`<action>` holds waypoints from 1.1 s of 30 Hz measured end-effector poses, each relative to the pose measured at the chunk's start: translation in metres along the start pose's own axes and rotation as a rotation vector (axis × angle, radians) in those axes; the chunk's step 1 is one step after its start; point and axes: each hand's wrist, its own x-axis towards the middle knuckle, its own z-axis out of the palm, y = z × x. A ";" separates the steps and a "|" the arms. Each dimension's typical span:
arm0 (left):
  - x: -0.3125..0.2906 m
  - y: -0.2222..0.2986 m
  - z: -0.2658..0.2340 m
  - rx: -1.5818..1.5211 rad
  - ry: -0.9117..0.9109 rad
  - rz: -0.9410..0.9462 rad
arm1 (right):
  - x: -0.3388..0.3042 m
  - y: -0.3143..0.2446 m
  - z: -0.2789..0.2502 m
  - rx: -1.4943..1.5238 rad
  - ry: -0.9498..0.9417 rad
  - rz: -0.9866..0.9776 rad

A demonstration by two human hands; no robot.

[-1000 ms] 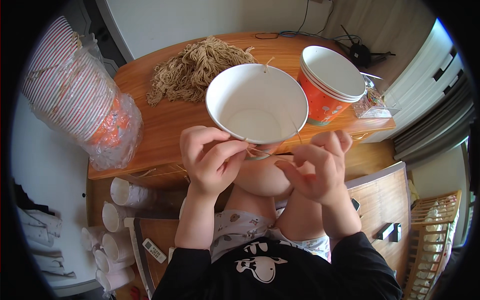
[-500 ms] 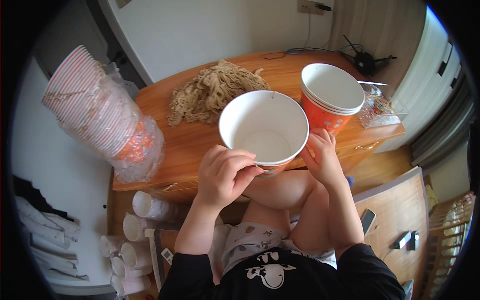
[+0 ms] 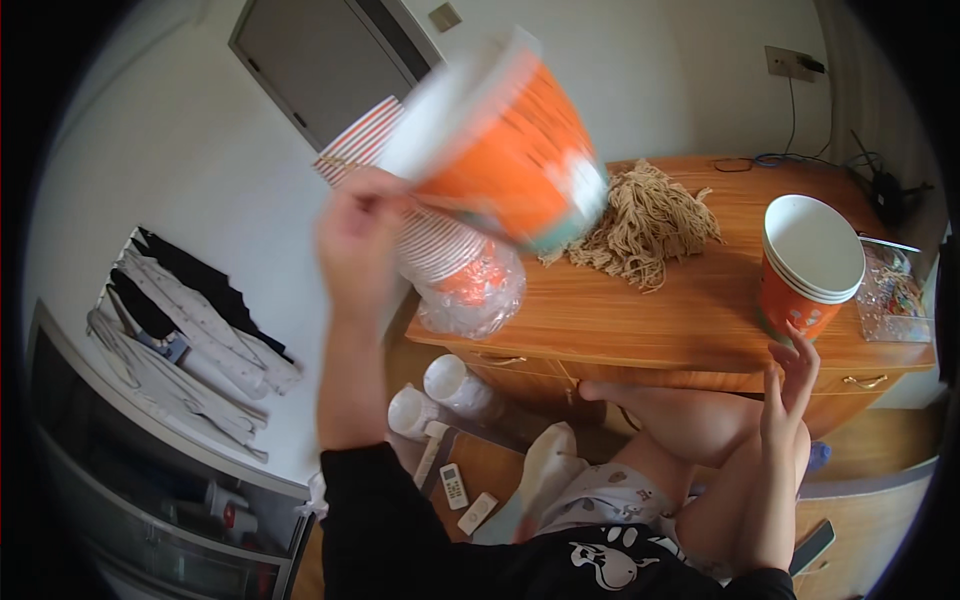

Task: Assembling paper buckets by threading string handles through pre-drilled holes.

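My left hand point(image 3: 362, 225) is raised at the left and grips the rim of a large orange and white paper bucket point(image 3: 520, 160). Motion blurs the bucket, which is tipped on its side with its mouth toward the upper left. Behind it leans a tall stack of striped-rim paper buckets point(image 3: 440, 250), partly wrapped in clear plastic. My right hand point(image 3: 788, 395) has its fingers apart and holds nothing. Its fingertips overlap the base of a short stack of orange buckets point(image 3: 800, 300) on the cabinet; I cannot tell whether they touch.
A heap of tan yarn strands point(image 3: 650, 230) lies on the wooden cabinet top point(image 3: 620, 320). Right of the short stack is a clear plastic box point(image 3: 895, 300) of small items. White buckets point(image 3: 455, 385) lie below. Two remotes point(image 3: 454, 487) and a phone point(image 3: 812, 546) lie near my legs.
My left hand has lifted the bucket from in front of me up to the left and tipped it. My right hand has let go of it. The view has turned left.
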 end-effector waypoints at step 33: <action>0.175 -0.104 -0.121 0.736 -0.406 -1.052 | 0.005 0.016 -0.059 0.006 0.316 -0.051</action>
